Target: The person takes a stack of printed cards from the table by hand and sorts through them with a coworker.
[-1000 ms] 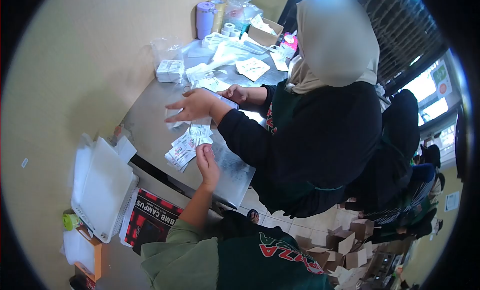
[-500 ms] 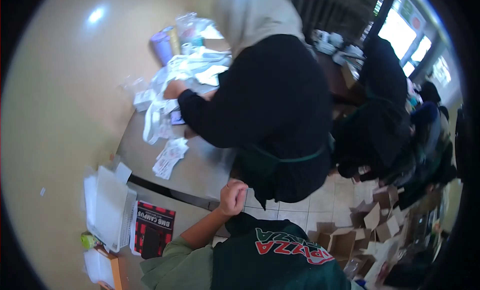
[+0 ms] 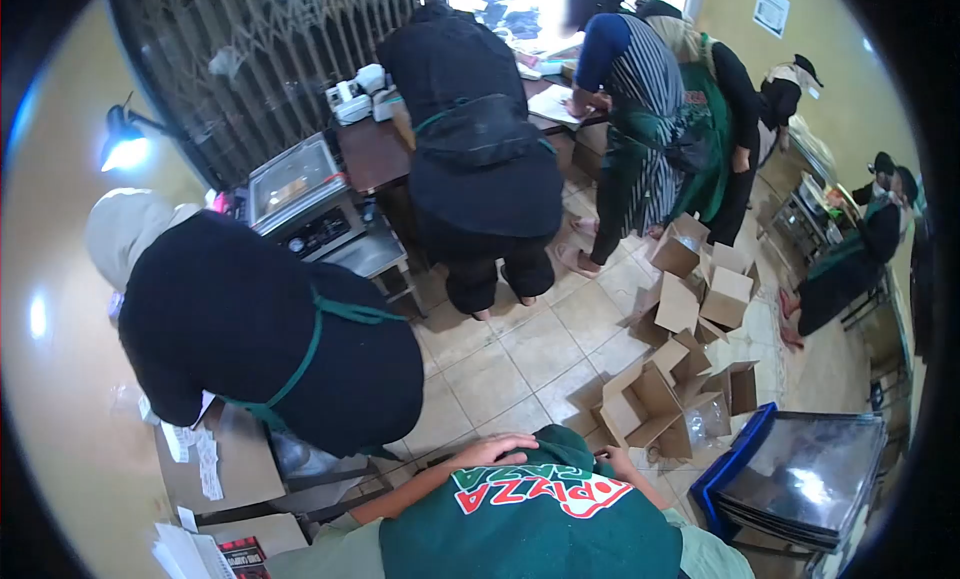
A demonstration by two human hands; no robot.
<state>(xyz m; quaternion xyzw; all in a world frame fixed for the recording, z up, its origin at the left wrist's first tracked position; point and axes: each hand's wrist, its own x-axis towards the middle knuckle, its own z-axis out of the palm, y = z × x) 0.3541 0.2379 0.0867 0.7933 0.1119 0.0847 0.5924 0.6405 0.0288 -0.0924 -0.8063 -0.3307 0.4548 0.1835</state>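
Apron (image 3: 540, 541): green, bottom centre of the frame, against my body.
Left hand (image 3: 497, 449): fingers straight, together, laid on it; seemingly resting; gripping would call for lifting off.
Right hand (image 3: 622, 464): at its edge; grip I can't tell.

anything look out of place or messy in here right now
Yes, the open cardboard boxes: they lie jumbled on the tiled floor, facing different ways with flaps sticking out, which looks untidy where people stand. No spill stands out, and nothing seems wrong with the green apron by the person's left hand.
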